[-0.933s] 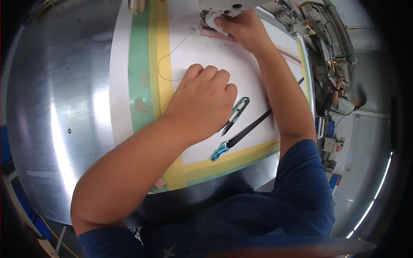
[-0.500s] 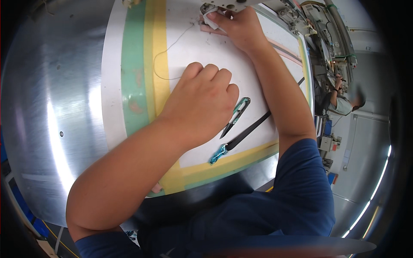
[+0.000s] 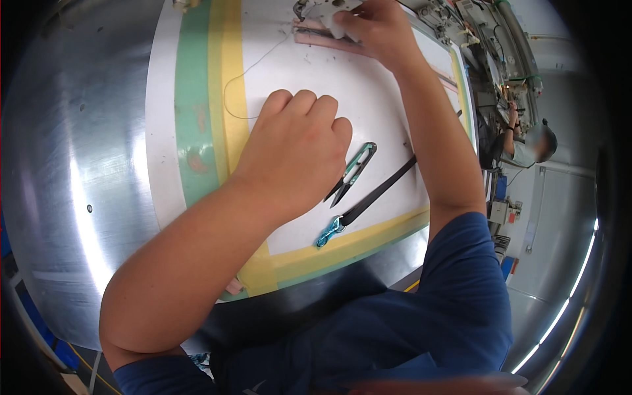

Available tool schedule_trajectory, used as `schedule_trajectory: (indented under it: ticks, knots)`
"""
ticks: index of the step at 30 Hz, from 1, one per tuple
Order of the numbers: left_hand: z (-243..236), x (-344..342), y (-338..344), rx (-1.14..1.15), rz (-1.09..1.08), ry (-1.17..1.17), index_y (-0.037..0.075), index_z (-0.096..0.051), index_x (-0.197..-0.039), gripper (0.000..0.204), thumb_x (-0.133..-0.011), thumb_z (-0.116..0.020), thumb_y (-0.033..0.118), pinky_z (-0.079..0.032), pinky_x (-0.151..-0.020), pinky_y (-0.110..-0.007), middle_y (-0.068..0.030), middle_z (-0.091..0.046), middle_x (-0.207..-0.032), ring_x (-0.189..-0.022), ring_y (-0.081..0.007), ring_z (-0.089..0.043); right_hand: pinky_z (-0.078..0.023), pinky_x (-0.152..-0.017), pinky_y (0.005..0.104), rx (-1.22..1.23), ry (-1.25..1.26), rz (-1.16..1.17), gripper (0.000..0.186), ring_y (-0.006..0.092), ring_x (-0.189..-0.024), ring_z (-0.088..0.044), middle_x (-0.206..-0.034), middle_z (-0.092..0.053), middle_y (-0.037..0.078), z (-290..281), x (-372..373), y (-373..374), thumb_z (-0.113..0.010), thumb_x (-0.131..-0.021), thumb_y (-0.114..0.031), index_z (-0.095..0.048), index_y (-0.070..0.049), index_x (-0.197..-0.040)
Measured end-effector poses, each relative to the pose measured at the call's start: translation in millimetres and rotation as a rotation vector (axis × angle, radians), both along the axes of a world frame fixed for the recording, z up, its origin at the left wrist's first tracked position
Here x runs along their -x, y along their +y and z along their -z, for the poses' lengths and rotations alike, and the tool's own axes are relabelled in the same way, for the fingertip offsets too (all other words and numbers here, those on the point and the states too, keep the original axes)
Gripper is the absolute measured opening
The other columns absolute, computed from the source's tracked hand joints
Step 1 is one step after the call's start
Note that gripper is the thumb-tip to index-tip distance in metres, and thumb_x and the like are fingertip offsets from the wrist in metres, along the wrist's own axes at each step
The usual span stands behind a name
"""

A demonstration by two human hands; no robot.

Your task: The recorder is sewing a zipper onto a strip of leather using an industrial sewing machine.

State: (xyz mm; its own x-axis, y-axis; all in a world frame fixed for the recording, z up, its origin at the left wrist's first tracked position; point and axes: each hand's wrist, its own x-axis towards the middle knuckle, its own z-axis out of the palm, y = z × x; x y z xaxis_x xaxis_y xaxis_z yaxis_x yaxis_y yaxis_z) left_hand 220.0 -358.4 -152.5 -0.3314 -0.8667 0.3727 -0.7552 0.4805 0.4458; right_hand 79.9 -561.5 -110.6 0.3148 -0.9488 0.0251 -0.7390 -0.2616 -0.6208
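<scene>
We have two bare hands over a white worktop (image 3: 283, 74). Left hand (image 3: 294, 146) sits around mid-worktop, toward the left edge, knuckles up, fingers curled into a fist. A thin dark thread (image 3: 226, 92) loops from near the far edge, out over the yellow tape (image 3: 228, 66), and back to that fist. Fingertips are hidden, so we can't tell if they pinch it.

Right hand (image 3: 378, 31) reaches to the far edge, by a white machine head (image 3: 318, 9). We see its thumb and fingers gripping a small white piece (image 3: 337, 27); blurry, material unclear. Just below lies a pink strip (image 3: 322, 41) with a dark band along it, its right end running toward the right hand.

Between the forearms, nearer the near edge, we note black-and-green snips (image 3: 355, 172), blades pointing toward the near edge, left tip close to the left hand. Beside them a black strap (image 3: 380, 192) slants under the right forearm; its near end joins a shiny blue piece (image 3: 329, 232) close to the near edge.

Green tape (image 3: 189, 125) borders the left edge, outside the yellow. Small pink bit (image 3: 234, 286) at the near-left corner, beside the left forearm. Off the right edge, we get a co-worker (image 3: 526, 150).
</scene>
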Motion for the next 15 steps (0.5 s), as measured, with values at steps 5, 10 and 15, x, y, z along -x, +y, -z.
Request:
schedule_trajectory:
  ticks: [5,10,15]
  knots:
    - [-0.1,0.4,-0.8,-0.001,-0.014,-0.004,0.007,-0.068,-0.087,0.013,-0.082,-0.074,0.017,-0.044,-0.092,-0.040,-0.0067,-0.060,-0.094,-0.097,-0.0250,-0.058,-0.053,-0.063,0.0316,-0.144,-0.390,-0.184,0.019,0.0187,-0.078,-0.068,-0.080,-0.072,0.012,15.5,-23.5,13.1,-0.073,-0.092,-0.008,-0.071,0.010,-0.096]
    - [1.0,-0.9,0.0,-0.012,-0.017,-0.002,0.007,-0.067,-0.086,0.012,-0.082,-0.073,0.017,-0.044,-0.091,-0.040,-0.0068,-0.059,-0.093,-0.096,-0.0251,-0.058,-0.055,-0.071,0.0358,0.026,-0.218,-0.229,0.016,0.0202,-0.083,-0.069,-0.088,-0.074,0.013,21.1,-18.7,1.3,-0.073,-0.092,-0.007,-0.071,0.007,-0.100]
    - [-0.6,-1.4,-1.0,0.000,-0.007,0.017,0.007,-0.067,-0.085,0.012,-0.082,-0.073,0.017,-0.045,-0.090,-0.040,-0.0070,-0.059,-0.091,-0.094,-0.0254,-0.058,-0.052,-0.064,0.0350,0.319,-0.036,-0.007,0.017,0.0196,-0.067,-0.065,-0.074,-0.071,0.015,0.3,52.6,-27.7,-0.073,-0.089,-0.013,-0.072,0.004,-0.088]
